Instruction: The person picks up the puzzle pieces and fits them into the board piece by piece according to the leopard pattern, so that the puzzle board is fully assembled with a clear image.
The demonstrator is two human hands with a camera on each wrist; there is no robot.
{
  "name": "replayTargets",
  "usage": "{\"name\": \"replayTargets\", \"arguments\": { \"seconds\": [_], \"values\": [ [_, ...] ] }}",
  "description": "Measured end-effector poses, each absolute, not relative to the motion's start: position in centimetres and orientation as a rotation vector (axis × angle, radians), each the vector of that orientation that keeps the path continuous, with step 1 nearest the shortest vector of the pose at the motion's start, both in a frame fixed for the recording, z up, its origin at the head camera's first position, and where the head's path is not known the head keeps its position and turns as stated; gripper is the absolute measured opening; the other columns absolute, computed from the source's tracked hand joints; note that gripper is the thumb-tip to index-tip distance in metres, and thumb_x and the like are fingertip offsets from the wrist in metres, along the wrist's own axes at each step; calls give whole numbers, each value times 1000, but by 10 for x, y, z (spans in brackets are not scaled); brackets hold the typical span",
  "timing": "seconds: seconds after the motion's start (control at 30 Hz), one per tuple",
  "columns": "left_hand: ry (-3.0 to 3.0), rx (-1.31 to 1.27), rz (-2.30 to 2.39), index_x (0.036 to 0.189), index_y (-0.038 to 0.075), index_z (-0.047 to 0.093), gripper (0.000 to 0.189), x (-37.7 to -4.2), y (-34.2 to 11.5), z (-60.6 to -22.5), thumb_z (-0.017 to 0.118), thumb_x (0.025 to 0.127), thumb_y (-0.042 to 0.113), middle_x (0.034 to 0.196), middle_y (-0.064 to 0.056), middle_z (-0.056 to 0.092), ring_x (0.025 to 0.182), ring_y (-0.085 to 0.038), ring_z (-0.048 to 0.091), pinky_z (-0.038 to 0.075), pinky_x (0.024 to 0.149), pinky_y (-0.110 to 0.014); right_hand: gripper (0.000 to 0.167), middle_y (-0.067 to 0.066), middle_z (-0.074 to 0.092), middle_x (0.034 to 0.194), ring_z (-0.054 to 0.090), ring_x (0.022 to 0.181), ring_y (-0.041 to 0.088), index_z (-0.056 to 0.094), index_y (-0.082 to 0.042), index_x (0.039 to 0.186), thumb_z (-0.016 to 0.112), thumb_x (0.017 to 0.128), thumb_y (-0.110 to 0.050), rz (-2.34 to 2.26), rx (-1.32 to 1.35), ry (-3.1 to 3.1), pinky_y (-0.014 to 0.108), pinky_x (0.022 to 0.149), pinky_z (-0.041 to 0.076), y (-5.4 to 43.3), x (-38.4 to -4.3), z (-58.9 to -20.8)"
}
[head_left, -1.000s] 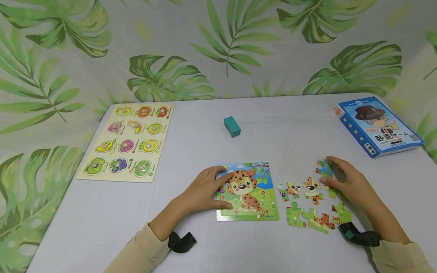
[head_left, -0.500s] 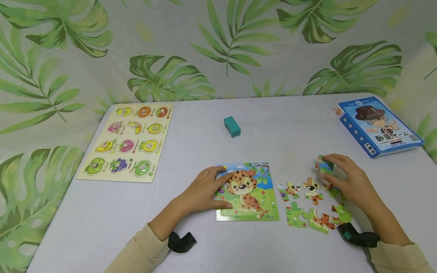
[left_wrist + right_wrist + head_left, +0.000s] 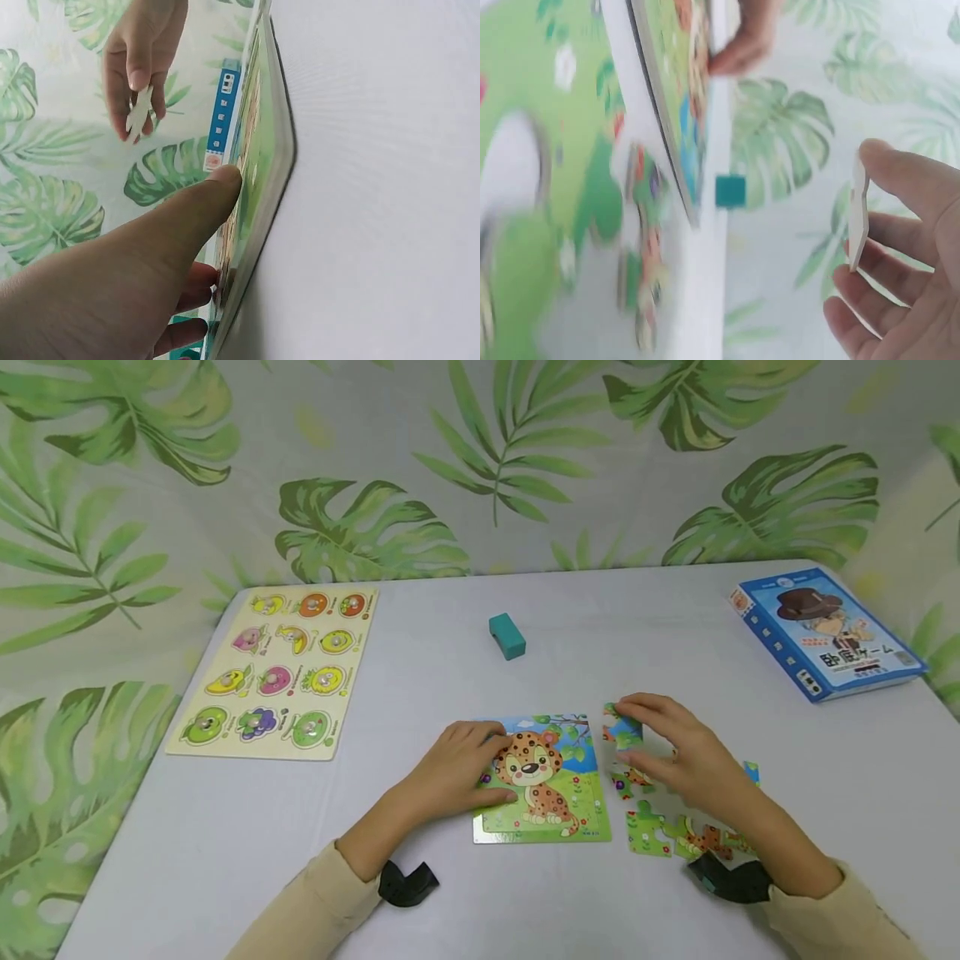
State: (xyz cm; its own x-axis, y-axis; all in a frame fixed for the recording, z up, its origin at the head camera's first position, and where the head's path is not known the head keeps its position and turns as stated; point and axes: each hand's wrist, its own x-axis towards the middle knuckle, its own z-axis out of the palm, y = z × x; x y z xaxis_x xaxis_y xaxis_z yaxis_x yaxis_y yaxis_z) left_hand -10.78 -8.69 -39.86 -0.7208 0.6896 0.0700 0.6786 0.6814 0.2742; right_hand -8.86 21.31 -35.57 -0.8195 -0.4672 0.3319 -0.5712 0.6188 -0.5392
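A leopard-cub puzzle board [image 3: 588, 810] lies flat at the middle front of the table. My left hand [image 3: 450, 777] rests over its left side, with the thumb [image 3: 202, 199] lying on the board's face and the fingers near its upper left edge. Just right of the board, my right hand [image 3: 693, 768] pinches a blue-and-green puzzle piece [image 3: 628, 732] between thumb and fingers. The right wrist view shows this piece [image 3: 859, 217] edge-on, raised above the table. Several loose puzzle pieces [image 3: 648, 835] lie beneath and around the right hand, partly hidden by it.
A fruit knob puzzle [image 3: 262, 693] lies at the left of the table. A small teal block [image 3: 507, 637] sits behind the leopard board. A blue game box [image 3: 832, 635] stands flat at the back right. Leaf-patterned cloth [image 3: 517, 468] hangs behind the table.
My right hand has lifted the blue-and-green puzzle piece from the loose ones and carried it left, close to the board's right edge. The left hand stays on the board.
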Motion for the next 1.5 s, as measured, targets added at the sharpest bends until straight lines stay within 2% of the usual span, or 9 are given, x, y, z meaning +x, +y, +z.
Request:
{"name": "replayTargets", "arguments": {
  "seconds": [0.17, 0.23, 0.43, 0.57, 0.67, 0.8, 1.23, 1.33, 1.5],
  "values": [
    [2783, 1107, 472, 128, 1, 44, 70, -108, -78, -397, 57, 82, 51, 132, -11, 42, 124, -24, 34, 24, 103, -32, 54, 11, 42, 128, 38, 118, 29, 48, -3, 127, 69, 79, -16, 1019, 940, -2791, 44, 91, 38, 188, -95, -369],
    [2772, 1092, 471, 129, 1, 43, 70, -108, -76, -397, 57, 82, 51, 133, -11, 41, 125, -24, 34, 25, 103, -32, 54, 13, 43, 127, 37, 118, 31, 49, -2, 127, 69, 80, -18, 1022, 944, -2840, 48, 92, 36, 181, -98, -376],
    [2813, 1180, 385, 137, 16, 38, 69, -108, -72, -400, 53, 82, 54, 126, -8, 45, 117, -23, 40, 34, 96, -34, 53, 15, 45, 126, 39, 117, 31, 50, 0, 126, 68, 80, -20, 937, 942, -2917, 47, 93, 36, 170, -106, -390],
    [2890, 1286, 255, 139, 27, 36, 67, -106, -67, -404, 48, 82, 60, 113, -9, 48, 105, -23, 45, 42, 84, -35, 53, 14, 45, 125, 40, 116, 31, 50, 0, 126, 68, 80, -21, 919, 953, -2917, 46, 94, 35, 169, -109, -395],
    [2937, 1312, 152, 138, 31, 36, 65, -104, -63, -404, 45, 81, 63, 114, -10, 46, 104, -25, 44, 42, 79, -36, 52, 14, 46, 125, 39, 117, 31, 51, 0, 125, 68, 81, -22, 891, 966, -2913, 46, 95, 34, 168, -110, -395],
    [2951, 1290, 86, 137, 33, 37, 64, -103, -61, -403, 42, 81, 65, 124, -9, 41, 109, -28, 41, 40, 78, -37, 51, 15, 44, 127, 37, 118, 33, 52, -1, 125, 67, 81, -23, 840, 981, -2923, 49, 95, 32, 166, -111, -392],
    [2900, 1156, 153, 135, 37, 39, 55, -103, -57, -398, 39, 85, 61, 129, -7, 39, 117, -28, 36, 33, 90, -42, 65, 18, 35, 134, 32, 120, 41, 41, 0, 133, 63, 83, -36, 816, 1004, -3018, 61, 92, 24, 163, -106, -388],
    [2887, 1182, 216, 137, 35, 37, 56, -106, -61, -401, 40, 86, 59, 128, -7, 40, 118, -26, 36, 30, 94, -41, 67, 18, 30, 137, 29, 122, 41, 36, -3, 136, 63, 83, -34, 932, 972, -3021, 61, 93, 23, 166, -104, -384],
    [2884, 1192, 432, 138, 26, 37, 61, -107, -76, -403, 46, 86, 56, 126, -7, 41, 119, -23, 36, 28, 99, -39, 68, 14, 26, 140, 23, 127, 34, 32, -9, 138, 64, 83, -33, 1148, 876, -2949, 57, 94, 28, 178, -98, -366]
  ]
}}
